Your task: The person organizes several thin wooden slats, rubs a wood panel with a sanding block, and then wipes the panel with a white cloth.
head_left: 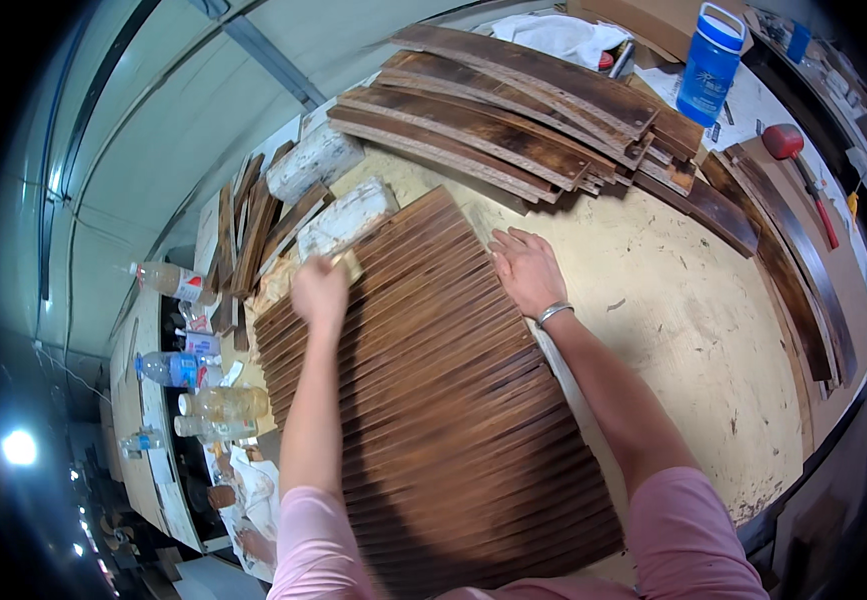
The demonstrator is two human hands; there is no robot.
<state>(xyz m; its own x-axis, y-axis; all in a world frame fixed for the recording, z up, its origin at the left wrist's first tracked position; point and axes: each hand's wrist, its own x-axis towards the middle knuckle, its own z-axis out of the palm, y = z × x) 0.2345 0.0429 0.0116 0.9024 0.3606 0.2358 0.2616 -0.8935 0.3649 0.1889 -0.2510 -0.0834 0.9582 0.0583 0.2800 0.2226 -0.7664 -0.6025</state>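
A panel of dark brown wooden strips (443, 400), laid side by side, stretches in front of me. My left hand (319, 292) is closed over its far left part, and a pale yellowish piece (352, 266) pokes out past the fingers; whether this is a cloth or a pad I cannot tell. Along the panel's right edge rests my right hand (530, 272), flat, fingers stretched out, a silver bangle at the wrist. Just beyond my left hand lies a white, stained wrapped block (346, 217), with a second similar block (315, 162) behind it.
Brown boards (513, 100) are stacked at the back, with more planks (793, 270) at the right. A blue bottle (710, 70) and a red-headed mallet (783, 142) stand and lie at the far right. Several plastic bottles (168, 370) line the left edge.
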